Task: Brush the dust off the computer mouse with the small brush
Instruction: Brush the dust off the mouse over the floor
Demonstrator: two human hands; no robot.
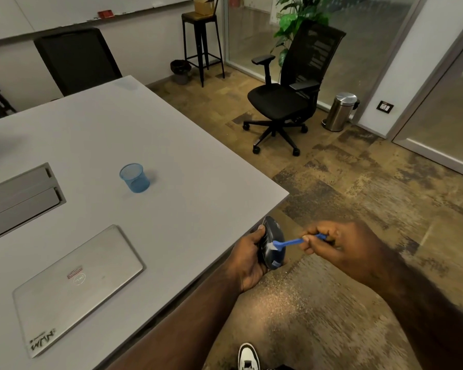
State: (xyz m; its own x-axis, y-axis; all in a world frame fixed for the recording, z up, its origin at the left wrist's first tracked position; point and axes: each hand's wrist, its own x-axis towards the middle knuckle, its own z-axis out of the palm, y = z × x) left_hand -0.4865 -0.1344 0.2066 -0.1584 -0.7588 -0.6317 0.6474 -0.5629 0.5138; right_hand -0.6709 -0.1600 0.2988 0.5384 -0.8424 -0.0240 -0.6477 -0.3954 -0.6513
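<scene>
Glossy rounded mouse [272, 244] — white bristles of slim blue brush [292, 242] against it

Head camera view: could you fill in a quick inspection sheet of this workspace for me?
Surface: grey table, with a closed flap panel set into it.
Job's things: dark computer mouse held off the table edge; small blue brush, bristles on the mouse.
Clutter: closed silver laptop; blue mesh cup.
Hands: left hand grips the mouse; right hand pinches the brush handle.
Cables: nothing seen.
Surroundings: black office chair, steel pedal bin, tall stool, plant, whiteboard, carpet.
</scene>
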